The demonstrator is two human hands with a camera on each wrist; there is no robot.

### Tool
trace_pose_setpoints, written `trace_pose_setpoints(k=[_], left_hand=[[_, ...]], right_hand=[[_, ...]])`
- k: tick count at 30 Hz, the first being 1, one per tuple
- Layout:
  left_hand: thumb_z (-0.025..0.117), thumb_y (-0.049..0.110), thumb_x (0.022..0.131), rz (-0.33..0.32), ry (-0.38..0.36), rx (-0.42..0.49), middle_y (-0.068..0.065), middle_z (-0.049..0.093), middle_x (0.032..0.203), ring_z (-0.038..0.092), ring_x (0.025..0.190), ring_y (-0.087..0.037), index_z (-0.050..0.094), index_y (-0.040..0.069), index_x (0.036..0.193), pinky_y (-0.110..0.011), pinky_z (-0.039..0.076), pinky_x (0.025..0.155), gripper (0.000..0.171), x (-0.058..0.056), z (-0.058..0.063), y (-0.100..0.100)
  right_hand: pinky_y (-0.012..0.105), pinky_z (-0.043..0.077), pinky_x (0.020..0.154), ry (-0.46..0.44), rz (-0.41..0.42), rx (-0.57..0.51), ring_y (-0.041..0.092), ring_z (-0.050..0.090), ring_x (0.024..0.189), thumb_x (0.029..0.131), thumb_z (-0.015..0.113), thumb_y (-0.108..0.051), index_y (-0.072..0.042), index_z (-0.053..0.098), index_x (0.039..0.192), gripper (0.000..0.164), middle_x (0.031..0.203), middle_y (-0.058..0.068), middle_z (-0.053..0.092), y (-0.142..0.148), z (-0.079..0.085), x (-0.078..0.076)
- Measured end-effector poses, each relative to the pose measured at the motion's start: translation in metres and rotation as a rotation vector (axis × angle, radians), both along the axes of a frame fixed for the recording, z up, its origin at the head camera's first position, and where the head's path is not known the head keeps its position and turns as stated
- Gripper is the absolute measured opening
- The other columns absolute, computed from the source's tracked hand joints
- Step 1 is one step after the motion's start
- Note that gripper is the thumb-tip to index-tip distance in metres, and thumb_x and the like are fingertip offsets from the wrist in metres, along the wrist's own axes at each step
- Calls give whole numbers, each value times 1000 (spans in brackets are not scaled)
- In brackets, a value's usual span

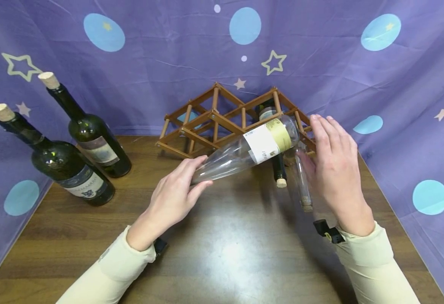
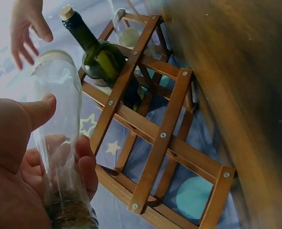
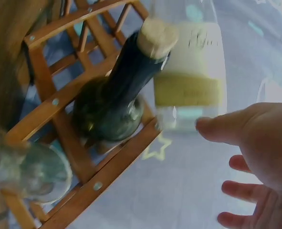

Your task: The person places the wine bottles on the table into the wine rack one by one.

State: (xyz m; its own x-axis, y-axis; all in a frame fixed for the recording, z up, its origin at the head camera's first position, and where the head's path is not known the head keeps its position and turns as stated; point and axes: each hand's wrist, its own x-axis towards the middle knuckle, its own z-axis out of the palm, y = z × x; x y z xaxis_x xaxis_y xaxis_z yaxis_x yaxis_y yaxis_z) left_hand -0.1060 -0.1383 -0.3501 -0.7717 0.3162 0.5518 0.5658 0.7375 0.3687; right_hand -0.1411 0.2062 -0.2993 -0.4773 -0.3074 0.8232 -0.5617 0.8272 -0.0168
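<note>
The left hand [image 1: 173,193] has its grip curled round the neck of a clear bottle [image 1: 229,157], held tilted on the near side of the wooden rack [image 2: 163,135], base toward the right. The right hand [image 1: 337,173] has its grip spread just beside that base, near a dark bottle [image 1: 279,169] and a second clear bottle [image 1: 303,181] lying in the rack's right part. Two corked bottles [image 1: 70,169] stand on the surface [image 1: 207,253] at left.

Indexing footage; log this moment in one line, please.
left hand: grips clear bottle by narrow end | right hand: near its base | wooden rack: holds corked dark bottle, second clear bottle
</note>
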Motion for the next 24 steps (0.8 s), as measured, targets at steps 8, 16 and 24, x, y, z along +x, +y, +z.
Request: trace_pose_setpoints(k=[8,16,24], left_hand=[[72,39,90,69,-50,23,4,63,121,62,85,-13,52,18,144,-36,50,62,61,5,-8,-9],[74,37,89,87,-94,48,3,63,117,61,86,-12,54,16,142,-34,51,67,61,11,-16,-20],[73,40,89,126,-159,43,8,60,107,53,79,-8,55,19,141,-29,44,60,59,21,-26,-28]], right_hand=[[53,40,100,-225,-69,-117,43,51,120,89,69,-8,-6,51,144,58,136,19,55,30,-21,-24],[55,39,96,-463,-129,-179,39,49,122,96,63,-14,-8,47,148,54,140,18,51,48,-46,-43],[54,38,100,-577,-133,-223,42,50,122,100,58,-17,-4,50,145,48,136,22,53,57,-61,-59]])
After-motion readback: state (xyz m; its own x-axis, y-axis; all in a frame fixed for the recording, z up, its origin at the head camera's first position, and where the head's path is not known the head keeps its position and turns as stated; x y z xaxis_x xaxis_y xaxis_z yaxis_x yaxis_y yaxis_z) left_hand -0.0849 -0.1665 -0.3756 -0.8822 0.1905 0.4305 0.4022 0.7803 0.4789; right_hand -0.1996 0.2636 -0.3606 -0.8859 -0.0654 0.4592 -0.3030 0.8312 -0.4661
